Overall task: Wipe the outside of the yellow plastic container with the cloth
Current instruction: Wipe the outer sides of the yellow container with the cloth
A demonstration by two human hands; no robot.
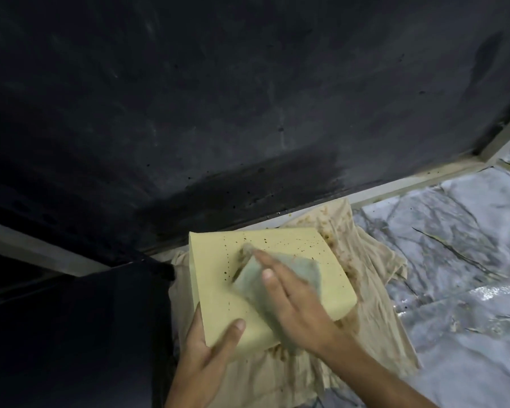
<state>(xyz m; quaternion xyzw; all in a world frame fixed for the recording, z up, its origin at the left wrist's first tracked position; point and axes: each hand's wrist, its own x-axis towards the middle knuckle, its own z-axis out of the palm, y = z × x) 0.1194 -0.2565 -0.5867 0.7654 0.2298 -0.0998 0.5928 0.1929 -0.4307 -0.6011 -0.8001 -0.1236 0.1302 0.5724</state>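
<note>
**Cloth pressed on the yellow container**

The left hand (206, 346) grips the near corner of the yellow plastic container (218, 278). The right hand (295, 301), fingers flat, presses a grey-green cloth (301, 269) on its spotted upper face. Under the container lies a stained beige rag (374, 260); behind it stands a black wall (248, 98).

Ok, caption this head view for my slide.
Right hand rubs grey-green cloth over the speckled yellow plastic container, steadied by left hand.

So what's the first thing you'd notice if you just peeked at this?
The yellow container, low in the middle, speckled with dark spots. The right hand presses a grey-green cloth flat on it, while the left hand grips its near corner. A stained beige sheet lies underneath.
</note>
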